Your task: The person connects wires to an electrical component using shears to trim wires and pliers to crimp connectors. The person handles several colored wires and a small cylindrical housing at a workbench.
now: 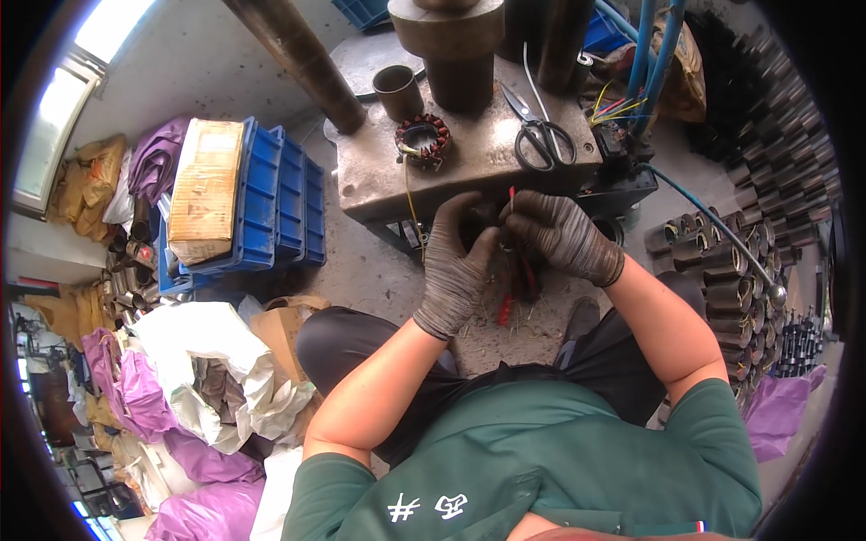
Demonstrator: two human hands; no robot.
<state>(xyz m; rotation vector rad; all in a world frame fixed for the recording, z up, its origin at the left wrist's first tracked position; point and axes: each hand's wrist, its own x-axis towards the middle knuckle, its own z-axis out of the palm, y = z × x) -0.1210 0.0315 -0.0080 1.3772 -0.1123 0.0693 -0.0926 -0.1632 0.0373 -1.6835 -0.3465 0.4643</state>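
Observation:
Both my hands wear grey knitted gloves and meet just off the press bed's front edge. My left hand (456,261) curls its fingers and thumb round a dark round part (473,225), mostly hidden by the gloves. My right hand (564,236) pinches a thin red wire (512,193) whose tip sticks up at the fingertips. Red strips (505,310) show below the hands, too shaded to name. Ahead on the metal bed (374,176) sit a copper-wound stator (423,142) with a yellow lead hanging over the edge, and black-handled scissors (541,144), blades pointing away.
A hollow metal cylinder (398,93) stands behind the stator, near the press ram (448,36). Stacked blue crates (287,194) carry a cardboard box (206,189) at left. A white sack (207,361) lies nearer. Rows of metal cylinders (731,293) and a blue hose (699,209) are at right.

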